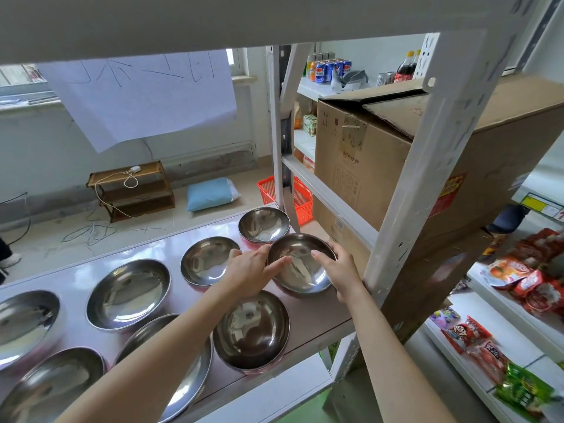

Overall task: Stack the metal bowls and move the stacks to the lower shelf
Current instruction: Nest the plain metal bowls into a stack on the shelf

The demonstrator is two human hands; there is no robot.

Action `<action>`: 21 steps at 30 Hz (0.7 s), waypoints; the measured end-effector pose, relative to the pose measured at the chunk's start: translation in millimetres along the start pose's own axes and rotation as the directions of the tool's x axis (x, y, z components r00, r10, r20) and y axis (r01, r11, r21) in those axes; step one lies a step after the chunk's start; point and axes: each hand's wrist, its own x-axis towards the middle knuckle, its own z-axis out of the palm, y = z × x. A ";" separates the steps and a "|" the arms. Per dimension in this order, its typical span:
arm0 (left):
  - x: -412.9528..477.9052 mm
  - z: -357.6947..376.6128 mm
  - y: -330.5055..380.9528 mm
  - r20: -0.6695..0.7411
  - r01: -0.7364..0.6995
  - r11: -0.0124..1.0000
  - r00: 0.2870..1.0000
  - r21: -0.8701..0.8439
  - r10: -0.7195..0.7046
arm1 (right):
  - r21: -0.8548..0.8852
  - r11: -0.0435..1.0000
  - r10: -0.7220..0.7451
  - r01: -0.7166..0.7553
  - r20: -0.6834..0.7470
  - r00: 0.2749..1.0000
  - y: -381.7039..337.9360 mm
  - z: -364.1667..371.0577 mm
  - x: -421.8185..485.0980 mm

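A: Both hands are on 1 bowl. The left hand (pixel 253 271) has its thumb over the near-left rim and fingers curled behind; the right hand (pixel 337 271) clamps the right rim, thumb inside.

B: Which bowl?

A: The small metal bowl (pixel 300 267) at the right end of the shelf (pixel 317 319), tilted and seemingly raised off the surface.

B: Where should it go?

A: I would judge the bowl nearest it in size, either the far bowl (pixel 264 224) just behind or the near bowl (pixel 251 329) in front. Level it first, center it above, then lower it so the rims meet evenly without clanging.

B: Anything to mind?

A: The shelf post (pixel 393 239) sits just beside the right wrist, so keep that elbow in.
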 end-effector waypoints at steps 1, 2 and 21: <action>0.6 -2.6 0.5 -0.001 0.009 1.000 1.000 -0.014 -0.009 | 0.016 1.000 -0.005 0.005 0.001 1.000 -2.9 0.7 0.3; 0.7 -5.4 1.1 -0.004 0.019 0.999 1.000 -0.025 -0.019 | 0.032 0.999 -0.011 0.011 0.004 1.000 -6.2 1.0 0.3; -66.4 -69.0 -8.4 -0.178 0.063 0.929 0.975 -0.363 -0.136 | 0.116 0.992 -0.066 0.042 0.211 0.975 -78.6 38.7 -39.8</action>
